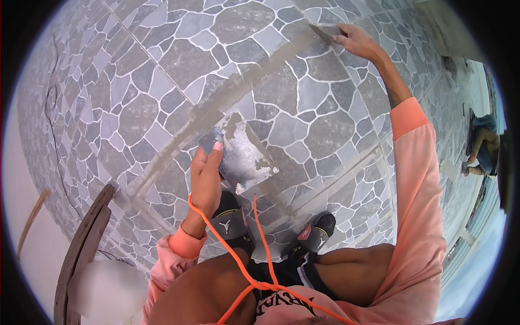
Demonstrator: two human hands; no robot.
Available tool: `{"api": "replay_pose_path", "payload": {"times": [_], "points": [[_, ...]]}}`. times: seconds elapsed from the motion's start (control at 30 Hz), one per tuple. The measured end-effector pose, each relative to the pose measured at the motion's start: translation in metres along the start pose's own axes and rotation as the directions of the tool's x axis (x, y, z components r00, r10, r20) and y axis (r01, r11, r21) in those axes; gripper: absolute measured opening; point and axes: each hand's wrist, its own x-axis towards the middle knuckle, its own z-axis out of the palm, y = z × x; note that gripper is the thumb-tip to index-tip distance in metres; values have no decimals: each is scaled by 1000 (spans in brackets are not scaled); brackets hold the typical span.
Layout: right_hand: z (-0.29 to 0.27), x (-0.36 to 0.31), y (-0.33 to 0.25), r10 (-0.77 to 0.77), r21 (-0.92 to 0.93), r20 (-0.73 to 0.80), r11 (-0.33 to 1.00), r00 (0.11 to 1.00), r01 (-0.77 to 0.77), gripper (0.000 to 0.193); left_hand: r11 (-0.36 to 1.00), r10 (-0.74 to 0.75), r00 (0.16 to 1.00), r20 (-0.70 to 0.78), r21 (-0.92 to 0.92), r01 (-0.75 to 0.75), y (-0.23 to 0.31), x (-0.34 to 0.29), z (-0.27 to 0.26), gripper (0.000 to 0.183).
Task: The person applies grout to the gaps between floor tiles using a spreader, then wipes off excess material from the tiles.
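Head view: left hand [207, 176] grips plate [242, 157]; right hand [358, 42], well apart, grips scraper [325, 33], edge at grey band [227, 93]

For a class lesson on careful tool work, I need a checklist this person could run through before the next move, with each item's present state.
1. Left hand gripping the metal plate: ok.
2. Right hand gripping the flat blade: ok.
3. Sandals off the long smeared band: ok, both stand apart from it.
4. Orange cord clear of the left wrist: not ok, it crosses the wrist in this view.
5. Smeared band still wet: cannot tell.
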Motion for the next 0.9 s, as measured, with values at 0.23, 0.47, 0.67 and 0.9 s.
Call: {"api": "replay_pose_path", "payload": {"times": [0.23,0.47,0.67,0.9], "points": [[42,-5,18,-348,-288,-188,914,919,287,38,989,-23,1000,0,-149,22,13,8,12,32],[6,-4,17,-346,-521,151,768,926,372,46,992,23,999,27,-125,-19,23,15,9,32],[21,-15,4,-247,-593,12,778,969,206,39,998,-11,1000,16,-63,12,15,10,15,32],[2,1,2,1,-646,2,763,1000,0,45,999,-25,997,77,-43,29,3,9,9,30]]}}
